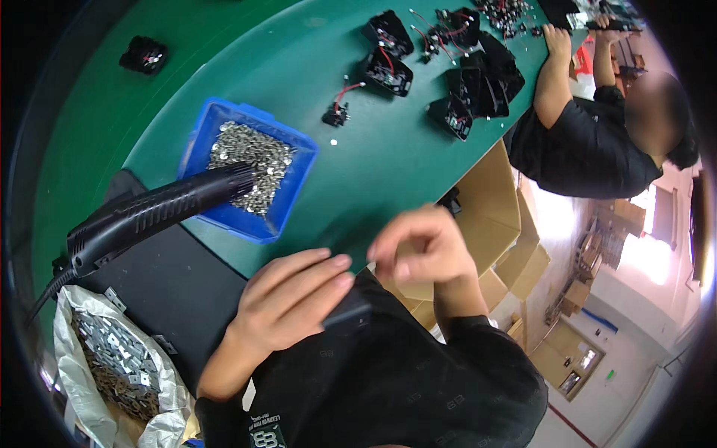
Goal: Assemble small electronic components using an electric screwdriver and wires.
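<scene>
My left hand (295, 299) is above my lap, its fingers bent over a dark block-shaped part (349, 312). Most of that part is hidden under the hand and blends into the black shirt. Just to the right, my right hand (426, 246) hovers with fingers curved and thumb apart from the index finger. It is slightly blurred, and nothing shows between its fingertips. Beyond my hands on the green table, a blue bin (295, 201) holds a heap of small silver metal pieces (250, 149). A black corded tool with vent slots (157, 213) reaches over the bin.
A whitish sack (71, 328) of small metal plates stands at lower left, beside a black panel (164, 276). Black housings (388, 71) and a wired part (337, 114) lie on the table (299, 82). Cardboard boxes (489, 209) stand right; a person (582, 142) works beyond.
</scene>
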Demonstrator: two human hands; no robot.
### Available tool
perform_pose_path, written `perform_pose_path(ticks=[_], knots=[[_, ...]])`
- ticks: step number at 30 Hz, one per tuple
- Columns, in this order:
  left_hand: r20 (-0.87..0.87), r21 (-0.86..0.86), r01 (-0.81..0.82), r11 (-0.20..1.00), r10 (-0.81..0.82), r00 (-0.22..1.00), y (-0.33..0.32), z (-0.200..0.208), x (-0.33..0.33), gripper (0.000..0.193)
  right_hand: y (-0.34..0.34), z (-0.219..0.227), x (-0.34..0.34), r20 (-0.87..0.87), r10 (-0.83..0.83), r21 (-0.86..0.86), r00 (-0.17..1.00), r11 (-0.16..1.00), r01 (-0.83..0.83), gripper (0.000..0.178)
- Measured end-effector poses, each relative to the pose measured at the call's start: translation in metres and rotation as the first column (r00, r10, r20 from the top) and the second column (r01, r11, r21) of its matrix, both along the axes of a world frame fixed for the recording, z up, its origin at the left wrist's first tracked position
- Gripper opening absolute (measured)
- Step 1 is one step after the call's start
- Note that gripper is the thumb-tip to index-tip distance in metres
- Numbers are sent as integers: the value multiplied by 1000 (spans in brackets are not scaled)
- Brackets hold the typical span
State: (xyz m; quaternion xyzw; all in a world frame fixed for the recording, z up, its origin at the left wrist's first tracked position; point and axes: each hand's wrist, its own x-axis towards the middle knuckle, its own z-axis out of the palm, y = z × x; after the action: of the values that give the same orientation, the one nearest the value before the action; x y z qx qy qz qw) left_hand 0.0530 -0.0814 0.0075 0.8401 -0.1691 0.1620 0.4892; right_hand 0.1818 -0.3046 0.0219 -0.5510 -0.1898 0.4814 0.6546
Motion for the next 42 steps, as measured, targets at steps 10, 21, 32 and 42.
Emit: perform_pose_path(ticks=[10,21,32,42], knots=[[-284,-696,-303,651,138,949,25,-27,-65,70,82,-31,60,768,12,-457,640,711,534,37],[-286,-770,-234,594,7,958,44,-28,-53,72,66,-35,52,442,-400,-201,803,828,523,25],[-335,-748,-354,561,142,931,52,-27,-57,71,72,-27,41,502,-490,-15,713,819,574,30],[-177,-494,-428,756,395,902,59,-21,-57,66,108,18,1,146,-405,57,903,914,401,27]])
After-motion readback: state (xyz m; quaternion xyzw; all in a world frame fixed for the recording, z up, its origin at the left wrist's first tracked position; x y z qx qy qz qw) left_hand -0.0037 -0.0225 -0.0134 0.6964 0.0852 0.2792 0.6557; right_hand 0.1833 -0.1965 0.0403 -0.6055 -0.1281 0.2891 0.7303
